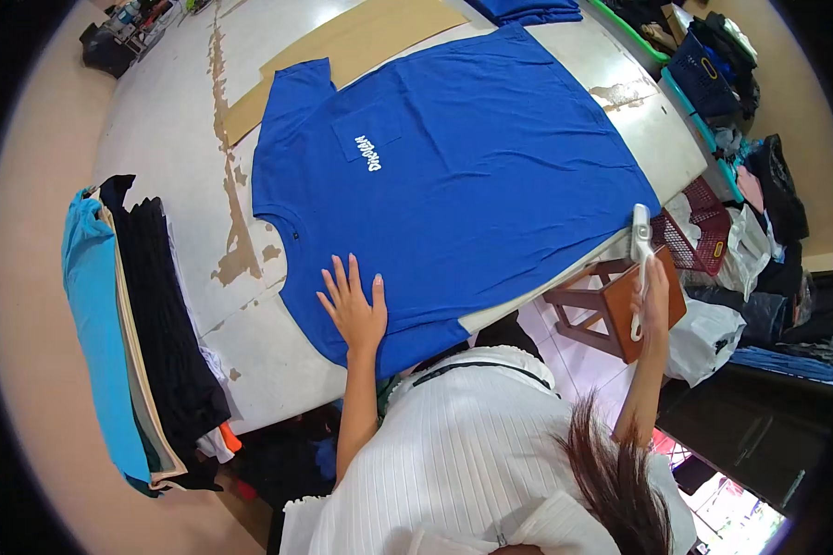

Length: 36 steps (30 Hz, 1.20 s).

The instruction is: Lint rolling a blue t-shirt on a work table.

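A blue T-shirt [472, 166] with a chest pocket and small white print lies spread on the pale table, its neckline toward the left. My left hand [354, 301] rests flat on it near the collar, fingers apart. Beyond the shirt's lower right corner, my right hand [652, 294] is closed round the handle of a white lint roller [641, 236]. The roller's head points up and sits near the hem. Fingers hide part of its handle.
Brown cardboard [370, 42] lies under the far sleeve. Folded blue cloth [528, 11] is at the far edge. Garments [97, 314] hang over the table's left side. A wooden stool [611, 310], a maroon basket [703, 227] and a white bag [703, 342] stand to the right.
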Motion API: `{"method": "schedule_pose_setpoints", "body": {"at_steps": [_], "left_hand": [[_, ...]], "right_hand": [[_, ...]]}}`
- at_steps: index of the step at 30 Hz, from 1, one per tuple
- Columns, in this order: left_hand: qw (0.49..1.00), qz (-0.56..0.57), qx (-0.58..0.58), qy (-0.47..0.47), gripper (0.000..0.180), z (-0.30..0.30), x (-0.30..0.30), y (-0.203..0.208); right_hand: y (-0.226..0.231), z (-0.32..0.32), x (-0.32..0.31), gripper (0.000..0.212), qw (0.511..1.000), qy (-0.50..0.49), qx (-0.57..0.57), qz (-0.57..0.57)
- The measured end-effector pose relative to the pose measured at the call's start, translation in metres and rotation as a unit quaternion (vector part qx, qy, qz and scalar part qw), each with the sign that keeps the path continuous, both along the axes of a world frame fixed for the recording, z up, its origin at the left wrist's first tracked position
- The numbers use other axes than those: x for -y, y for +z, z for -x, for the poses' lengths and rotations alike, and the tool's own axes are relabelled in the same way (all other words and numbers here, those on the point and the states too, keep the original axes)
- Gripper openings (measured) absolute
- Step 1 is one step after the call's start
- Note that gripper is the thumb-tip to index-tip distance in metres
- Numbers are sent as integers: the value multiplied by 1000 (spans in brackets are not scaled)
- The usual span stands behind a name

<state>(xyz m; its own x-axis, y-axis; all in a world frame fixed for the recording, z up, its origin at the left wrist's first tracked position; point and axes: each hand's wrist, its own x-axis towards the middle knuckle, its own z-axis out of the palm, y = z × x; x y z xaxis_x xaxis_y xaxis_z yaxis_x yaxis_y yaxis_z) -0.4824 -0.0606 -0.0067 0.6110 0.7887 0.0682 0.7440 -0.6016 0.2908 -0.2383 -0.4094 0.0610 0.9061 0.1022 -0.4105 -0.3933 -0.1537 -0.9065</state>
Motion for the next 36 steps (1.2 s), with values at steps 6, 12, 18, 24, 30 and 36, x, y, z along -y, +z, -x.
{"method": "schedule_pose_setpoints", "body": {"at_steps": [6,12,18,24,30,36], "left_hand": [[998,13,6,64,55,-2,0,-5],[978,44,14,203,57,-7,-10,-6],[970,58,28,233,53,-6,-13,-5],[967,80,61,236,49,-82,-28,17],[988,34,51,138,51,-218,-32,5],[983,-10,-50,178,54,-223,-38,-7]], "right_hand": [[8,9,-86,31,939,308,-142,-54],[13,-16,-119,33,843,493,-216,-19],[-11,-146,-7,34,985,94,-112,-95],[17,-131,-120,29,945,315,-53,-64],[-8,-105,-201,28,833,514,-177,-101],[-15,-228,-72,30,958,255,-119,-57]]}}
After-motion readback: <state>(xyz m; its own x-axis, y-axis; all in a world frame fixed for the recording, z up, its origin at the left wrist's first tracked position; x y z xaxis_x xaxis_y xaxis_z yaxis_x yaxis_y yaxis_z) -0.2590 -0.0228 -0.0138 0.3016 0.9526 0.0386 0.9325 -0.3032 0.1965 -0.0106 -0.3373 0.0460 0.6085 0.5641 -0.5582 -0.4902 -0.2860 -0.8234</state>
